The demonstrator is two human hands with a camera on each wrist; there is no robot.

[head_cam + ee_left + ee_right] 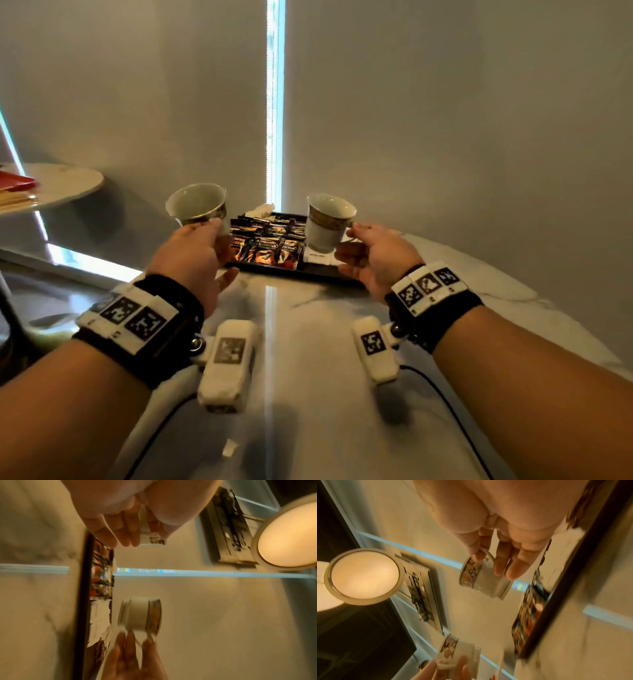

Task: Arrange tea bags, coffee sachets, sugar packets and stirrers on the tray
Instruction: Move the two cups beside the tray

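1 cup (198,205) per hand (191,253), above sachet tray (308,270).

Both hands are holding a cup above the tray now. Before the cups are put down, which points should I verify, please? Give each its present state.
1. Left hand grip on left cup: ok, held by fingers, clear of the tray.
2. Left cup upright: not ok, it tilts with its mouth toward the camera.
3. Right hand grip on right cup: ok, handle pinched.
4. Right cup upright: ok, nearly.
5. Free spot on tray: cannot tell; coffee sachets fill the middle, white packets lie under the right cup.
6. Cups empty: cannot tell.
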